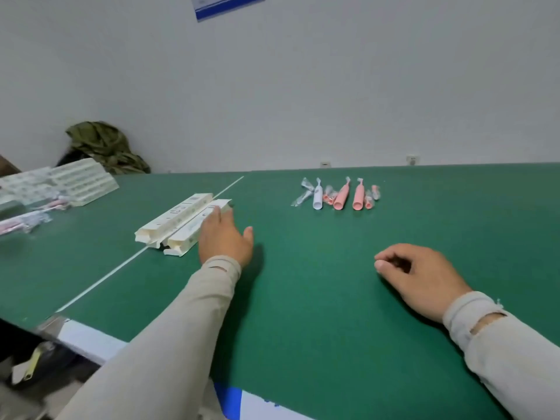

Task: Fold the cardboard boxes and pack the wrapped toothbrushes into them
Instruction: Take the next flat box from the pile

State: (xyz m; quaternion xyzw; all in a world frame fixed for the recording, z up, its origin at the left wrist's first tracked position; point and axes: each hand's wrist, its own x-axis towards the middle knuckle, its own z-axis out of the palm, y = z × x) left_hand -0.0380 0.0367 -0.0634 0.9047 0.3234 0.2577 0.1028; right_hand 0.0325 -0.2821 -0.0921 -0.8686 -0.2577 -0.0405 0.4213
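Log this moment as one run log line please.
left hand: open, touching folded box | right hand: loosely curled, empty, on table | toothbrushes: unpacked, far side

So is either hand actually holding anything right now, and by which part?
Nothing is held. The left hand lies open with its fingers on the nearer cardboard box, about mid-length, not gripping it. The right hand rests loosely curled on the green table.
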